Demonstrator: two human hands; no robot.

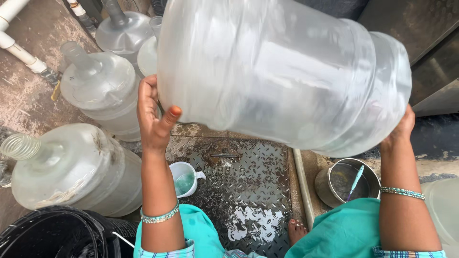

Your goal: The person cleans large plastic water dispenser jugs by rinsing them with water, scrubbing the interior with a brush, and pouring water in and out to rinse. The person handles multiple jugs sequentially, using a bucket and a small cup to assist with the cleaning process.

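Head view, reading left to right: a cluster of large water jars (76, 167) stands on the wet ground at the left, with a black basket (52, 234) in the near-left corner. Just right of them the left hand (154, 114) is pressed flat against one end of a big translucent jug (282, 71), thumb spread across its edge and fingers wrapped behind. The jug is held up in the air on its side, its long axis running left to right and dipping slightly toward the right, so each hand braces one end and neither is nearer its middle. Below it lie a white mug (184, 177) on a wet metal hatch plate (248, 191), then a steel pot (346, 181) with a blue-handled tool inside. At the right the right hand (401, 129) cups the jug's far-right end from beneath, palm open against it.
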